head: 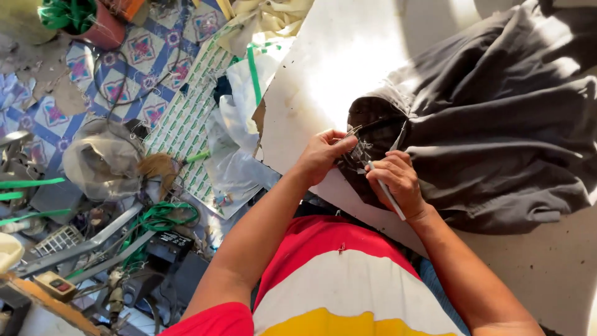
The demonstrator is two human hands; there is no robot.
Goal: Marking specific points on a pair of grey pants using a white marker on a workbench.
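A pale table (323, 68) fills the upper middle and right of the frame, and a big dark cloth (497, 124) lies heaped on it at the right. At the cloth's left edge, mid-frame, the left hand (320, 155) has its grip pinched on a fold of the fabric. Just beside it the right hand (398, 180) has its grip clenched around a thin white tool (390, 198), its tip at the cloth. Clutter covers the floor (124, 68) at the left

The pale, scuffed flat board (323, 68) lay bare left of the rumpled dark grey cloth garment (497, 124), giving open passage; off the board's left edge, crumpled clear plastic sheeting (233, 155) and tangled green cable (158, 218) crowded the floor.
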